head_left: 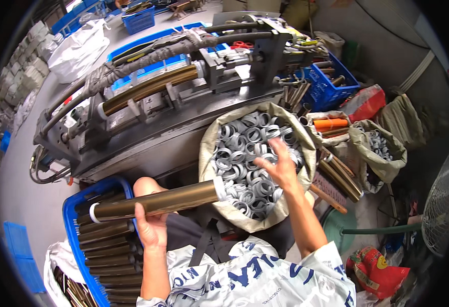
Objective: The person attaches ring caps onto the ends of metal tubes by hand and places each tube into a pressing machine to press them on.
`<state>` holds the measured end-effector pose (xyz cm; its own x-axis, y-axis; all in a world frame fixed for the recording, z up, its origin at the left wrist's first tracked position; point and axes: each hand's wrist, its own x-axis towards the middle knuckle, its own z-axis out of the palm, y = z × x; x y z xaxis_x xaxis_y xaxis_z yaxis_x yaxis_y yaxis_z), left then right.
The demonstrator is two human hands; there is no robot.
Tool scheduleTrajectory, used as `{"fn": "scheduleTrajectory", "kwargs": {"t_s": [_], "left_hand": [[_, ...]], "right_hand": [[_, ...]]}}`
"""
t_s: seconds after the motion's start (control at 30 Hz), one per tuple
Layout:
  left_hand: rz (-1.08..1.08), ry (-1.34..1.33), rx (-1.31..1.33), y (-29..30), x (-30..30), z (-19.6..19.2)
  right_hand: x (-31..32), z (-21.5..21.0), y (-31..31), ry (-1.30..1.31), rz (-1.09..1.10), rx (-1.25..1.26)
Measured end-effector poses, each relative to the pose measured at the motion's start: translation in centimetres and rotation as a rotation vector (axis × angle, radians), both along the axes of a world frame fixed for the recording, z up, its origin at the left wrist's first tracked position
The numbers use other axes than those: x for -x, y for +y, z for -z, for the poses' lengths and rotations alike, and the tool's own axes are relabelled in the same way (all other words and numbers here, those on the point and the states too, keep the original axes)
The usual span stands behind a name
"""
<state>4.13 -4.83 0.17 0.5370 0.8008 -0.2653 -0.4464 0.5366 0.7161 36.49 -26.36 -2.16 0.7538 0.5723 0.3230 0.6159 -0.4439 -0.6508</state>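
Observation:
A bronze-coloured metal tube with a pale ring fitted at each end lies across my left hand, whose thumb presses on it from the near side. Its right end reaches the rim of an open woven sack. Grey plastic rings fill that sack. Over the rings is my right hand, thumb and fingers apart, with nothing seen in it. Beside my left forearm, a blue crate contains several more bronze tubes.
Ahead stands a machine bench with another bronze tube clamped in it. To the right are a smaller sack of rings, a blue crate of parts, loose tubes and a fan. A white sack sits lower left.

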Motion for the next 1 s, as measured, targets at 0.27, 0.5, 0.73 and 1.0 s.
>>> {"fn": "scheduleTrajectory", "kwargs": {"t_s": [0.27,0.5,0.73,1.0], "left_hand": [[-0.037,-0.091,0.082,0.9,0.2,0.7],[-0.037,-0.114,0.095,2.3,0.2,2.4],[-0.064,-0.048,0.042,2.4,-1.2,1.1],[-0.065,-0.053,0.069,2.9,-1.7,0.8]], "right_hand": [[-5.5,4.0,-4.8,-0.431,0.190,0.903],[-3.8,3.1,-4.2,-0.250,0.180,0.735],[5.0,6.4,1.1,1.191,-0.035,-0.468],[11.2,2.8,4.1,1.777,-0.467,-1.396]]}}
